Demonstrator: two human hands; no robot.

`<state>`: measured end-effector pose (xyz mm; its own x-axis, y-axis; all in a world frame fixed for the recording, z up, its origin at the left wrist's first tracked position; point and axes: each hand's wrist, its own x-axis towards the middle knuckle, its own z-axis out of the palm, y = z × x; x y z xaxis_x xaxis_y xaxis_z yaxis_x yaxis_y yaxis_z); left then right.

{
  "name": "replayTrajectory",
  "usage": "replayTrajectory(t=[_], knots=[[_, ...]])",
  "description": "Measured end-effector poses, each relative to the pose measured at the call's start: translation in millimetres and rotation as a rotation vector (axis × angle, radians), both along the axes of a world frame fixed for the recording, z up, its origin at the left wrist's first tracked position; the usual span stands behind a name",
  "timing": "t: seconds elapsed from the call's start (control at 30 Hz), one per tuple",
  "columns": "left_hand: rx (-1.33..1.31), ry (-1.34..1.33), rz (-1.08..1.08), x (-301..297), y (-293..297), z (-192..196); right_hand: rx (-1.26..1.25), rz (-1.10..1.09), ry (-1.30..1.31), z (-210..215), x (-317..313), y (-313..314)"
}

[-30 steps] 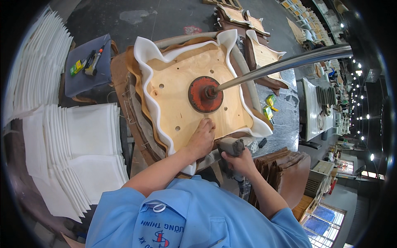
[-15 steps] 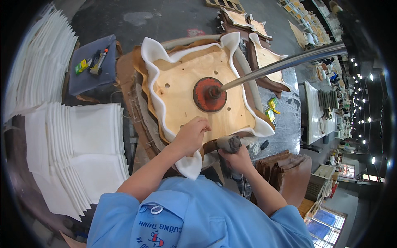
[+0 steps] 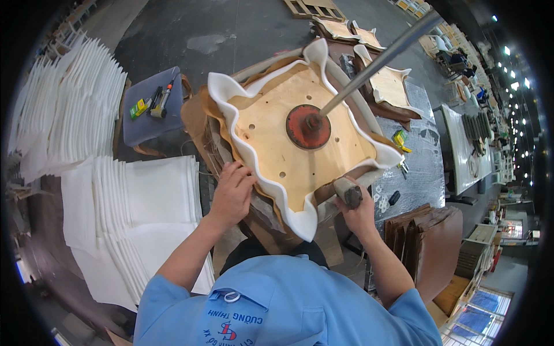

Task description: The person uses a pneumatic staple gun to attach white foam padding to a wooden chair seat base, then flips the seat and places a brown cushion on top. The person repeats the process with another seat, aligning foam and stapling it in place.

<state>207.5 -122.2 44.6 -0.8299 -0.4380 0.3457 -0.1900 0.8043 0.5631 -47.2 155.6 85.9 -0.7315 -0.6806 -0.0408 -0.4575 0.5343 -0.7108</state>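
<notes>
A pale plywood seat panel [image 3: 271, 155] lies in front of me, with white foam padding [image 3: 252, 153] curling up round its edges and a brown cover [image 3: 218, 118] outside that. A red round clamp disc [image 3: 309, 127] on a metal rod [image 3: 378, 63] presses on the panel's middle. My left hand [image 3: 232, 193] is at the panel's near-left edge, fingers bent over the rim of the cover. My right hand [image 3: 359, 210] is wrapped round a grey staple gun [image 3: 349, 192] at the near-right edge, its head against the turned-up brown cover; its nose is hidden.
Stacks of white foam sheets [image 3: 133, 196] stand on the left. A blue-grey stool [image 3: 150, 109] bears tools and a small box. To the right are a plastic-covered table [image 3: 424, 167] and piled brown covers [image 3: 430, 248]. More padded panels [image 3: 389, 86] lie at the far right.
My left hand has moved from over the panel to its left edge. The staple gun has come up along the near-right edge. The whole view has shifted a little.
</notes>
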Motion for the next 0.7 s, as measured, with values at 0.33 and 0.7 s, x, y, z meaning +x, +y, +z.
replayTrajectory(t=[0.33,0.7], knots=[[-0.087,-0.089,-0.396,-46,19,-13,-0.078,-0.243,0.368,-3,-45,47],[-0.214,-0.248,-0.365,-70,29,-5,-0.446,-0.413,-0.16,-24,51,106]])
